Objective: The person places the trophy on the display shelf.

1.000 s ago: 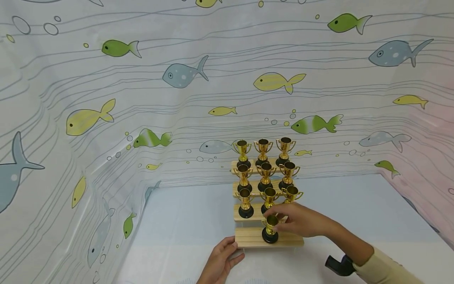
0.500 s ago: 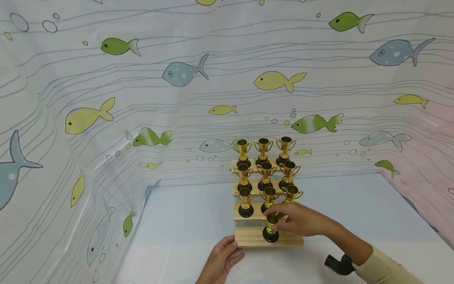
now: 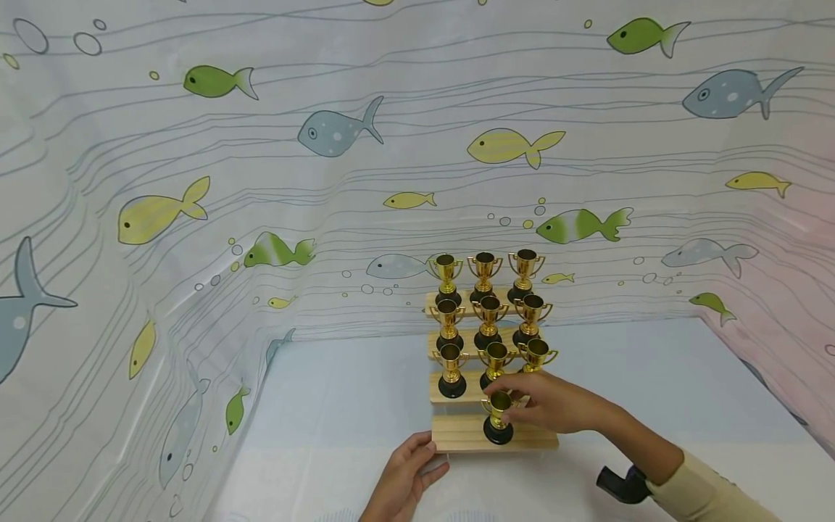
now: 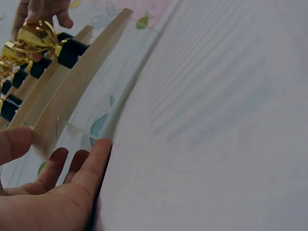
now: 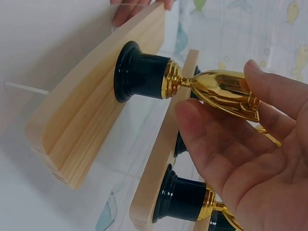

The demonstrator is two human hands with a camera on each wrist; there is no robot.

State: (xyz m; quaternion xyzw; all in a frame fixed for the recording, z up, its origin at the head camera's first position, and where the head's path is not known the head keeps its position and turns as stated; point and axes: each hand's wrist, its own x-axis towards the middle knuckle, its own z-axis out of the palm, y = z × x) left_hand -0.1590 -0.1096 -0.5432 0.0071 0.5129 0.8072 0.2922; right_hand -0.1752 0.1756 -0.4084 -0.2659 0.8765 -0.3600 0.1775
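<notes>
A small gold trophy (image 3: 499, 433) with a black base stands upright on the lowest wooden step of a tiered display stand (image 3: 457, 436). My right hand (image 3: 551, 403) pinches its gold cup between thumb and fingers; in the right wrist view the trophy's base (image 5: 144, 74) meets the board. At the left end of that same step, my left hand (image 3: 402, 471) holds the stand, thumb at the board's end and fingers (image 4: 50, 171) below it. Three rows of matching trophies (image 3: 489, 322) fill the higher steps, and my right hand partly hides the nearest right one.
Clear supports (image 5: 26, 87) carry the wooden boards above a pale tabletop (image 3: 333, 406). Behind and to the left hangs a fish-patterned cloth (image 3: 274, 167). A black curved piece (image 3: 624, 484) sits by my right wrist, next to a cream sleeve (image 3: 707, 489).
The trophy in my right hand has shifted very slightly to the right on the lowest step. My left hand keeps its place, and the head view has tilted down a little.
</notes>
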